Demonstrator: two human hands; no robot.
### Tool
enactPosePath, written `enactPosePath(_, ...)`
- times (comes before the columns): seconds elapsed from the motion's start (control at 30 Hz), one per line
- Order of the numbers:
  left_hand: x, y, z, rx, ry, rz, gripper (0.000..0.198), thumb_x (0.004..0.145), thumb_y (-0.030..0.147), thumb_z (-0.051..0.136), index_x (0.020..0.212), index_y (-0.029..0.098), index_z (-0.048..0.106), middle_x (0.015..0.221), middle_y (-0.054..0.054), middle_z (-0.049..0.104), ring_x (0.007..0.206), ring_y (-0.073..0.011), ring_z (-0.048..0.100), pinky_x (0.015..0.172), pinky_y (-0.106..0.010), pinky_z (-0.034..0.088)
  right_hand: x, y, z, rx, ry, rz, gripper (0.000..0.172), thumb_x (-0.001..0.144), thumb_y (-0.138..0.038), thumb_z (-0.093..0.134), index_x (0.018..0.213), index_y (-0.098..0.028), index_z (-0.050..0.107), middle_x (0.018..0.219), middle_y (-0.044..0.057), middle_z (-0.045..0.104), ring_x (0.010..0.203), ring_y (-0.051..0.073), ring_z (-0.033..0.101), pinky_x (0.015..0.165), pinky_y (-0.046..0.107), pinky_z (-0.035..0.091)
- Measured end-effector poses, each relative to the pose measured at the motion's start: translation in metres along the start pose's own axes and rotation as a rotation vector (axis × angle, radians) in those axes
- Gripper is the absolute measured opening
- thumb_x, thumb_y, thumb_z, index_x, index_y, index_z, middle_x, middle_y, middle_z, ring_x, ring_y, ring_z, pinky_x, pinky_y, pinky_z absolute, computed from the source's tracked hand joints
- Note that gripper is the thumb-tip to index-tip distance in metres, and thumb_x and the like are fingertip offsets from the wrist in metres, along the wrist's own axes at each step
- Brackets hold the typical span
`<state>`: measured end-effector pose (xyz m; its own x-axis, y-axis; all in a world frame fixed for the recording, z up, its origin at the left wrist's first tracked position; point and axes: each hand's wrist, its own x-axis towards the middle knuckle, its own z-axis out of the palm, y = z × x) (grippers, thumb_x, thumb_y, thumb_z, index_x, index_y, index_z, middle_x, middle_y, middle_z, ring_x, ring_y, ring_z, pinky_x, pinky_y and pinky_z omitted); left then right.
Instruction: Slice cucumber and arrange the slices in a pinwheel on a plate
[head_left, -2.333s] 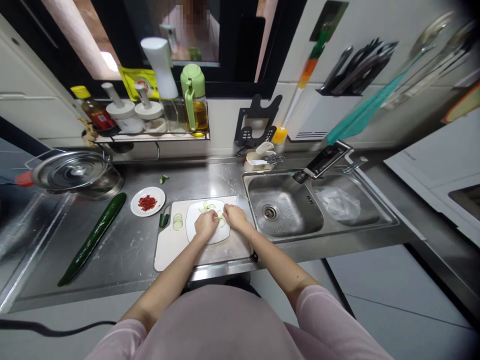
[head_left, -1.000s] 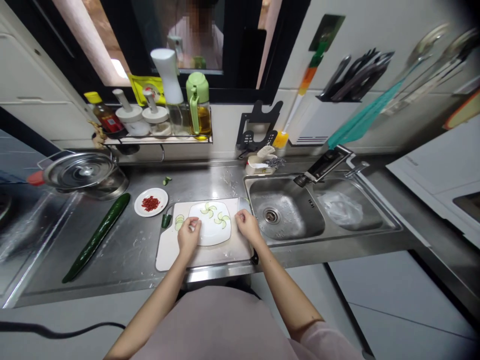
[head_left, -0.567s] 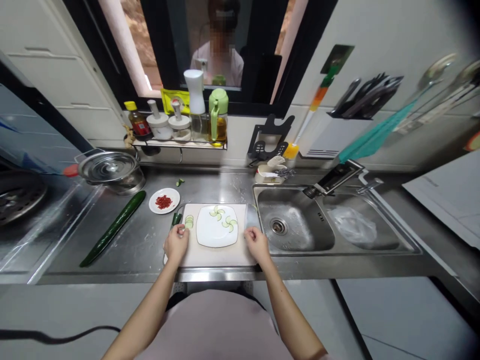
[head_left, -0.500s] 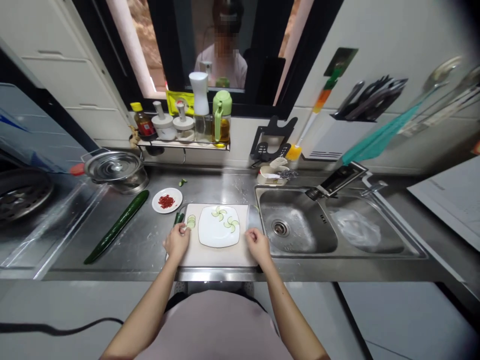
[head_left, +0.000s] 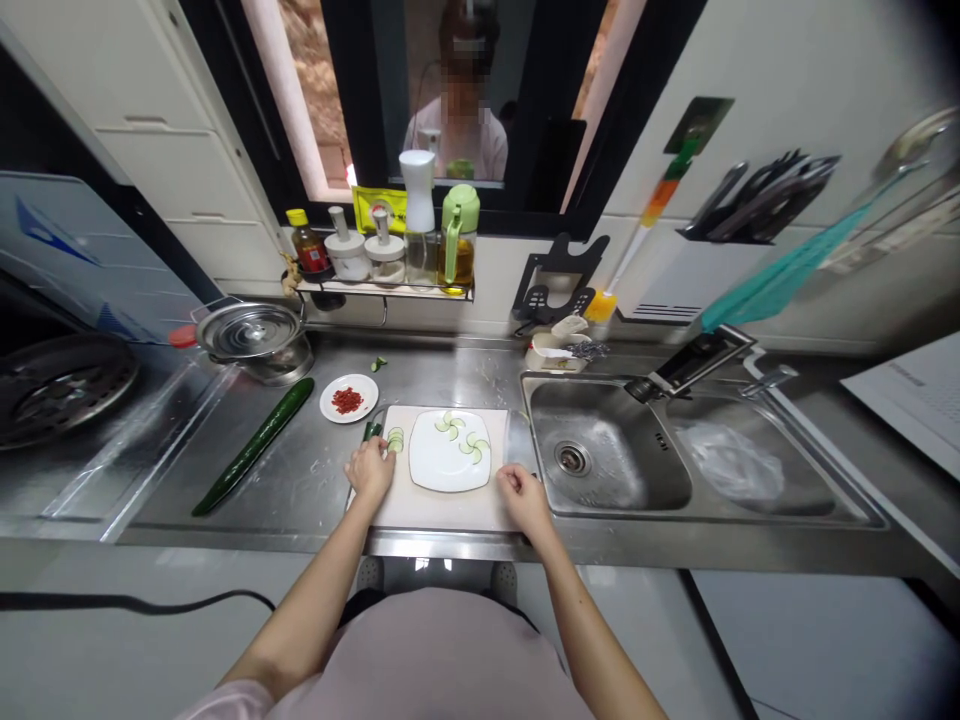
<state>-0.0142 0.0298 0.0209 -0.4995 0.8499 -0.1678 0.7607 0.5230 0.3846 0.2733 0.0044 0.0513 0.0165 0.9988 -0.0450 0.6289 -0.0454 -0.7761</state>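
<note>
My left hand [head_left: 370, 470] reaches over the left side of the pale cutting board [head_left: 450, 512]. Its fingers are a little apart, with the tips at the edge of a small row of overlapping cucumber slices [head_left: 395, 438]. Dark green cucumber pieces [head_left: 372, 430] lie just behind these fingers, partly hidden. Beside the right edge of a white square plate [head_left: 442, 475], my right hand [head_left: 523, 495] is closed with fingertips together; whatever is in it is hidden. Two pinwheels of thin cucumber slices [head_left: 474, 447] rest on the plate's far right part.
Left of the board are a small white dish [head_left: 364, 412] of chopped red bits, a whole cucumber [head_left: 255, 445] and a lidded steel pot [head_left: 274, 360]. A double sink [head_left: 615, 500] adjoins the board on the right. Seasoning bottles stand on a wall shelf [head_left: 390, 289].
My left hand has shifted from a pinch beside the cucumber slices to touching their edge, fingers more spread. The right hand stays closed by the plate. The camera view has turned slightly left.
</note>
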Motion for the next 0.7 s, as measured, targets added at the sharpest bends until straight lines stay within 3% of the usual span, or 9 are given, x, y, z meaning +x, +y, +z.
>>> enactPosePath(0.23, -0.001, -0.003, 0.005, -0.078, 0.032, 0.053, 0.016, 0.085, 0.028, 0.053, 0.096, 0.025, 0.064, 0.096, -0.005, 0.071, 0.097, -0.0217, 0.06, 0.076, -0.029, 0.04, -0.004, -0.001, 0.002, -0.006, -0.005, 0.013, 0.029, 0.082, -0.044, 0.045, 0.076, -0.02, 0.062, 0.058, 0.0, 0.054, 0.058, 0.016, 0.051, 0.056, 0.024, 0.034)
enactPosePath(0.47, 0.005, -0.008, 0.002, -0.019, 0.033, 0.106, 0.026, 0.085, 0.027, 0.052, 0.106, 0.025, 0.067, 0.094, -0.006, 0.071, 0.093, -0.0233, 0.063, 0.08, -0.031, 0.039, -0.003, -0.006, 0.008, 0.03, -0.018, -0.025, 0.032, 0.08, -0.045, 0.046, 0.074, -0.019, 0.062, 0.055, -0.001, 0.051, 0.056, 0.015, 0.049, 0.055, 0.023, 0.033)
enactPosePath(0.7, 0.009, -0.01, 0.001, -0.071, -0.057, 0.166, 0.031, 0.083, 0.021, 0.052, 0.109, 0.021, 0.069, 0.106, -0.012, 0.07, 0.1, -0.0266, 0.062, 0.086, -0.036, 0.04, -0.003, -0.007, 0.01, 0.053, -0.041, -0.018, 0.032, 0.079, -0.046, 0.047, 0.073, -0.019, 0.062, 0.06, 0.001, 0.056, 0.059, 0.016, 0.05, 0.055, 0.024, 0.033)
